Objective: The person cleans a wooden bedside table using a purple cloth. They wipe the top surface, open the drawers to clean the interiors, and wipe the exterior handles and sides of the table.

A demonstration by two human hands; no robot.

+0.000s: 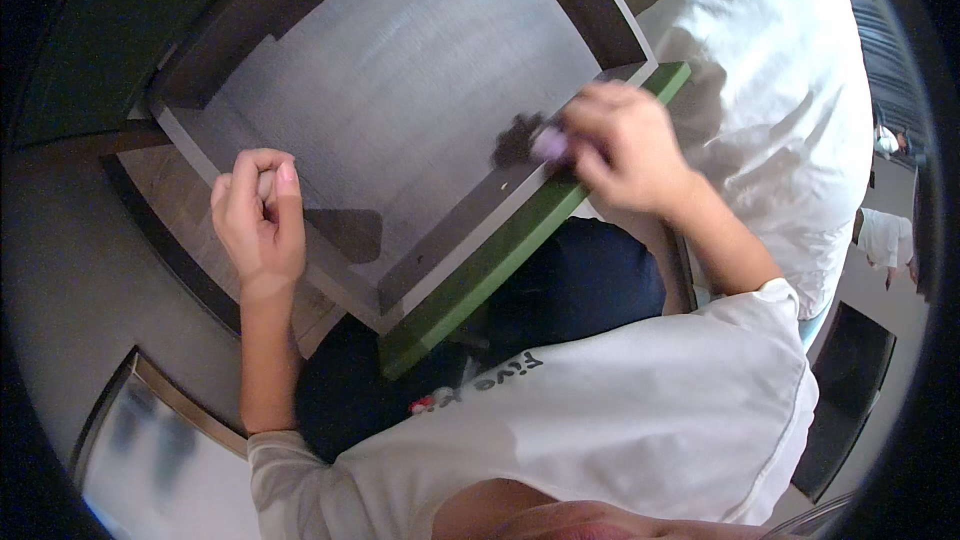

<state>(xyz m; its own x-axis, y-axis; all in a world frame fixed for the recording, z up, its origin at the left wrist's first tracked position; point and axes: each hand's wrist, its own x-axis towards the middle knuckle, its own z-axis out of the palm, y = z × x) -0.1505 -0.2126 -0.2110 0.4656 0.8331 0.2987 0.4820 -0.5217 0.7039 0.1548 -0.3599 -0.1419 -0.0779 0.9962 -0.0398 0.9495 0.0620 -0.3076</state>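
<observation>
An open drawer with grey sides and a green front panel lies before me, its inside bottom bare in the part that shows. Over its front edge, my right hand is closed on a small, blurred object, pale purple and white. A dark, fluffy-looking patch shows beside that object; whether it is a shadow or part of the thing, I cannot tell. My left hand is curled above the drawer's left side wall, fingers bent toward the thumb. Whether something small lies within its fingers is unclear.
To the right is a bed with rumpled white bedding. A framed, glossy panel stands at the lower left, near a wooden floor. At the far right edge, people in white tops appear beside a dark flat object.
</observation>
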